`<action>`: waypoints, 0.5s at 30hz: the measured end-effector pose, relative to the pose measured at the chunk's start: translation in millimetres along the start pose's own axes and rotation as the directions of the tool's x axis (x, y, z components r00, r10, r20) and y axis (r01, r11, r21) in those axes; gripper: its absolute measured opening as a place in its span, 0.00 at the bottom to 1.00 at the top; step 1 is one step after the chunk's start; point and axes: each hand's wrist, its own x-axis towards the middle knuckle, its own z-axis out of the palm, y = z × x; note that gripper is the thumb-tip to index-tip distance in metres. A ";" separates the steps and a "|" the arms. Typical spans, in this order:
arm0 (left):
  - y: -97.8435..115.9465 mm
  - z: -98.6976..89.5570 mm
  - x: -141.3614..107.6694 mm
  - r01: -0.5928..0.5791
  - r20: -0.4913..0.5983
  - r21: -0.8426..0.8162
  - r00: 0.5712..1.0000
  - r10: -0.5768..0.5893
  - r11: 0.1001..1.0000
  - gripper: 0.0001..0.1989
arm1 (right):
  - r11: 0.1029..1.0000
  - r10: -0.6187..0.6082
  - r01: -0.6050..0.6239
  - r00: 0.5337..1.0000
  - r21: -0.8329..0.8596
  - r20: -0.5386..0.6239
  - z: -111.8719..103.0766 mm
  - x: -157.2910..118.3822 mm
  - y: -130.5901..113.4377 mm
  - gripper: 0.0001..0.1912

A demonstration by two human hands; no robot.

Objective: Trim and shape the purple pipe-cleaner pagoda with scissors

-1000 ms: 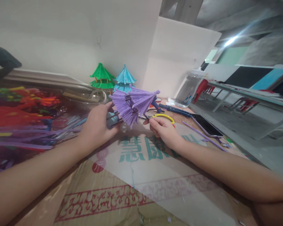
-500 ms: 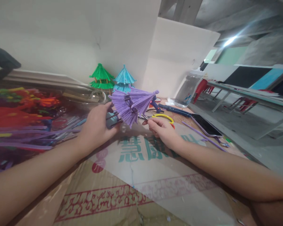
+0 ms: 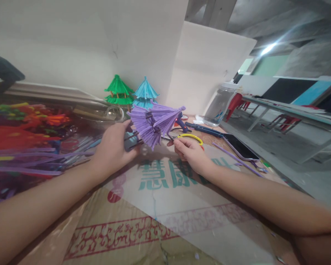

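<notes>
A purple pipe-cleaner pavilion point(image 3: 160, 123) is held tilted on its side, its pointed top toward the right. My left hand point(image 3: 114, 145) is closed around its base at the left, where thin dark posts point(image 3: 132, 136) show between the fingers and the roof. My right hand point(image 3: 191, 151) is closed in a pinch just below the roof's right side. A thin dark piece point(image 3: 171, 141) shows at its fingertips; whether it is joined to the pavilion I cannot tell. Yellow-handled scissors point(image 3: 191, 137) lie right behind my right hand.
Green point(image 3: 118, 90) and blue point(image 3: 145, 90) pavilions stand behind. Pipe cleaners point(image 3: 24, 138) are heaped at left. A blue glue gun point(image 3: 184, 125), a dark blue long-handled tool point(image 3: 204, 129), a phone point(image 3: 239, 146), a purple pipe cleaner point(image 3: 237, 159) and a clear jar point(image 3: 220, 105) are at right.
Almost nothing differs. My right hand has shifted very slightly to the right at the fingertips; the pavilion and my left hand stay in place.
</notes>
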 end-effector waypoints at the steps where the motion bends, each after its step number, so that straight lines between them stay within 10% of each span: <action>1: 0.2 -0.1 0.0 0.000 0.000 0.001 1.000 0.000 1.000 0.37 | 1.000 0.000 0.000 1.000 -0.001 -0.001 0.1 0.1 -0.2 0.32; 15: -1.5 -0.5 1.0 -0.016 0.010 -0.002 1.000 0.016 1.000 0.38 | 0.999 0.007 -0.008 0.999 0.031 0.033 1.2 0.6 -3.1 0.32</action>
